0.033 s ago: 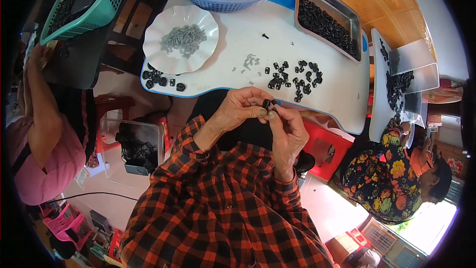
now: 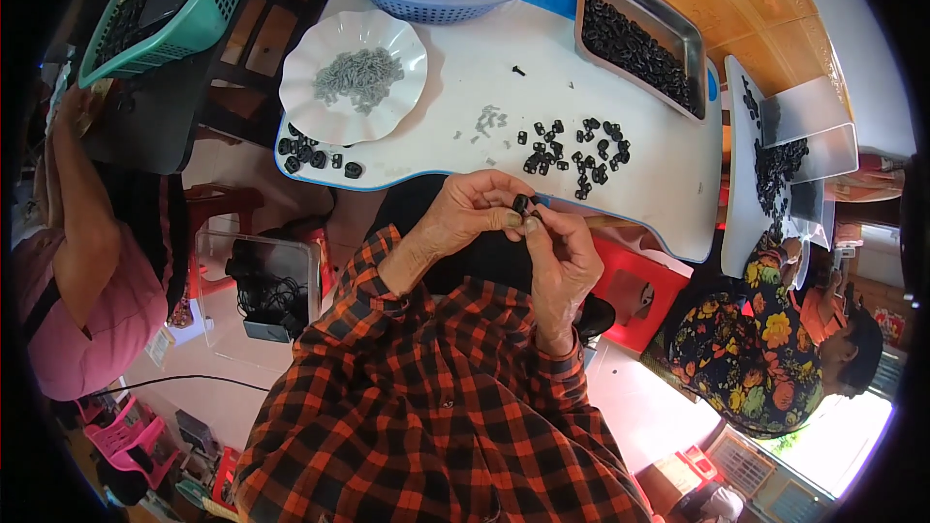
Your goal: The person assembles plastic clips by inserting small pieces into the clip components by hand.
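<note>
A: What sits between the hands?

B: A small black part (image 2: 521,203), pinched between the fingertips of the left hand (image 2: 472,211) and the right hand (image 2: 559,254). Both hands are closed narrowly on it, just off the near edge of the white counter (image 2: 465,77).

A: Has that changed from the earlier frame?

B: No. The earlier frame is the same instant at a smaller size, so the hands, the part and everything around them stand exactly as before.

A: What lies closest to the part?

B: At about one o'clock from it, a loose scatter of black pieces (image 2: 576,147) on the counter. At eleven o'clock from the part, a few small grey bits (image 2: 489,121) lie near that scatter.

A: And farther out?

B: At ten o'clock, a white scalloped plate (image 2: 399,87) holding a heap of grey pieces (image 2: 356,75). Just below the plate, a short row of black pieces (image 2: 315,155) lies along the counter's left edge. At twelve o'clock, a blue basket (image 2: 441,8) holds black pieces, and at one o'clock a metal tray (image 2: 690,37) is filled with the same. A green basket (image 2: 208,10) stands at the far left, off the counter.

A: Anyone else?

B: A person in pink (image 2: 82,300) at nine o'clock, and a person in a flowered top (image 2: 751,349) at four o'clock, beside a second white surface (image 2: 741,184) strewn with black pieces.
</note>
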A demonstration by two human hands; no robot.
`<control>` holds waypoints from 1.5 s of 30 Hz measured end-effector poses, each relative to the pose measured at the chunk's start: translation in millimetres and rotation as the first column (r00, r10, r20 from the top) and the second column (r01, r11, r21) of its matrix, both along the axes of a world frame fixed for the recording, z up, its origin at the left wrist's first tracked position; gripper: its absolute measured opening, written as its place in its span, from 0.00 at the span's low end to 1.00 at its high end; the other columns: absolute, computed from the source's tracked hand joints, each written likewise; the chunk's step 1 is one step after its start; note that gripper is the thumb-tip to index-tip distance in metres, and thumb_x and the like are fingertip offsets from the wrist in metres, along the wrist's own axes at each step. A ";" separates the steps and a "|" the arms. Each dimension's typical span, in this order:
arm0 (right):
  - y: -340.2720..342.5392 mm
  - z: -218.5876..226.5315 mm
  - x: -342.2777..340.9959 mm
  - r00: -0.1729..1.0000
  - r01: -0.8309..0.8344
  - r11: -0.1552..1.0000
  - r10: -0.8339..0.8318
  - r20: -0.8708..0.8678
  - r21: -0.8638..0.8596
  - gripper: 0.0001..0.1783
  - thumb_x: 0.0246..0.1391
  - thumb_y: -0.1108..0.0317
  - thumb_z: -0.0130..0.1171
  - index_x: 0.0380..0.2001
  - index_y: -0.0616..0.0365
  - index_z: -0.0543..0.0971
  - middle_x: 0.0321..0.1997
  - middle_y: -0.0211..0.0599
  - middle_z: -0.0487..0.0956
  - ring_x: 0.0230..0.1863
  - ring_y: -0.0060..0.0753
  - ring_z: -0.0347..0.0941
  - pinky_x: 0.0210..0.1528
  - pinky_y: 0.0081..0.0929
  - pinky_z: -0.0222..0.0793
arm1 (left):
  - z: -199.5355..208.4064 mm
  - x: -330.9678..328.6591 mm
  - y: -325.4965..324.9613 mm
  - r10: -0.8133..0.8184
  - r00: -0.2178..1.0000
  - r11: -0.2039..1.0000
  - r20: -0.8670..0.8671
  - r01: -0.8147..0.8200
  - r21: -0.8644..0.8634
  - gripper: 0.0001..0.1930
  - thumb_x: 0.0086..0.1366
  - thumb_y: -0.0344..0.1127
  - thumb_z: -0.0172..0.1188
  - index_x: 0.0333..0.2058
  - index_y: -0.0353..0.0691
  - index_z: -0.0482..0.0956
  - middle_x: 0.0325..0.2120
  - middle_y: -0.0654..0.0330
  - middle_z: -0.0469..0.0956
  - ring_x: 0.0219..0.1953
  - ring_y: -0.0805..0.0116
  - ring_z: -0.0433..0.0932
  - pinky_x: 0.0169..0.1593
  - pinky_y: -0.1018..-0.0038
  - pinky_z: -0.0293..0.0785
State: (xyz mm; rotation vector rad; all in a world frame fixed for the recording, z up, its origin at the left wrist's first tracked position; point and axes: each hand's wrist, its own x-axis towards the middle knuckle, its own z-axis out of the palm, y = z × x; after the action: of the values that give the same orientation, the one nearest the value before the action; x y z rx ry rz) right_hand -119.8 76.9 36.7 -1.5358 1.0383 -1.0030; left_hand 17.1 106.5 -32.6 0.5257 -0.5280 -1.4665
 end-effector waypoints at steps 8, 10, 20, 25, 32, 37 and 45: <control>-2.8 1.8 -8.0 0.999 -0.011 0.998 0.013 -0.036 0.055 0.07 0.51 0.81 0.60 0.35 0.65 0.79 0.31 0.30 0.78 0.33 0.16 0.73 0.37 0.14 0.69 | 16.8 5.8 4.4 0.007 0.982 0.999 0.190 -0.014 0.039 0.16 0.60 0.22 0.60 0.48 0.30 0.74 0.35 0.57 0.80 0.35 0.74 0.79 0.38 0.80 0.79; -3.0 3.1 -8.0 0.998 -0.013 0.997 0.018 -0.064 0.081 0.07 0.51 0.81 0.60 0.35 0.64 0.79 0.31 0.29 0.79 0.33 0.15 0.73 0.37 0.13 0.68 | 19.1 5.7 5.6 0.013 0.975 0.999 0.222 -0.022 0.040 0.16 0.60 0.22 0.60 0.47 0.30 0.75 0.35 0.58 0.80 0.34 0.75 0.78 0.38 0.81 0.78; -3.5 4.6 -8.4 0.999 -0.003 0.970 0.012 -0.036 0.244 0.07 0.52 0.77 0.62 0.35 0.61 0.81 0.26 0.23 0.77 0.28 0.10 0.68 0.31 0.10 0.63 | 19.1 4.5 6.3 0.033 0.951 0.998 0.306 -0.048 0.041 0.15 0.58 0.22 0.62 0.45 0.32 0.77 0.33 0.62 0.79 0.33 0.79 0.77 0.35 0.82 0.76; -4.2 3.7 -9.7 0.999 -0.010 0.965 0.018 -0.030 0.261 0.06 0.51 0.76 0.63 0.35 0.62 0.81 0.25 0.23 0.77 0.27 0.11 0.68 0.30 0.10 0.62 | 20.9 6.3 7.5 0.038 0.929 0.999 0.367 -0.042 0.002 0.14 0.57 0.21 0.63 0.44 0.32 0.78 0.33 0.63 0.77 0.34 0.78 0.76 0.36 0.82 0.76; -7.3 3.8 -14.1 0.999 -0.048 0.952 0.040 0.032 0.302 0.06 0.51 0.76 0.62 0.35 0.63 0.81 0.24 0.26 0.78 0.26 0.12 0.69 0.28 0.11 0.63 | 30.8 9.6 8.1 0.108 0.847 0.993 0.521 -0.065 -0.101 0.14 0.56 0.22 0.64 0.43 0.33 0.79 0.30 0.64 0.76 0.30 0.79 0.76 0.34 0.83 0.76; -7.8 5.9 -13.0 0.998 -0.057 0.948 0.047 0.039 0.312 0.06 0.51 0.76 0.62 0.34 0.63 0.81 0.25 0.27 0.78 0.25 0.13 0.69 0.28 0.11 0.63 | 30.2 7.8 9.4 0.119 0.846 0.992 0.519 -0.080 -0.098 0.13 0.57 0.22 0.64 0.42 0.32 0.79 0.29 0.64 0.76 0.30 0.79 0.76 0.34 0.83 0.76; -9.1 8.4 -12.9 0.995 -0.089 0.931 0.066 0.076 0.355 0.05 0.50 0.76 0.62 0.33 0.64 0.82 0.24 0.28 0.79 0.25 0.13 0.69 0.28 0.11 0.63 | 25.0 5.5 10.1 0.080 0.907 0.997 0.413 -0.069 -0.041 0.13 0.57 0.23 0.65 0.42 0.33 0.78 0.31 0.63 0.80 0.31 0.80 0.76 0.33 0.83 0.76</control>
State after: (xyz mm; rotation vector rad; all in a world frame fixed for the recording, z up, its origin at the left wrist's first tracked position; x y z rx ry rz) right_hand -132.7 67.8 45.1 -1.2277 1.0427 -0.7532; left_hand 22.6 116.6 -7.5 0.8381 -0.8505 -1.2746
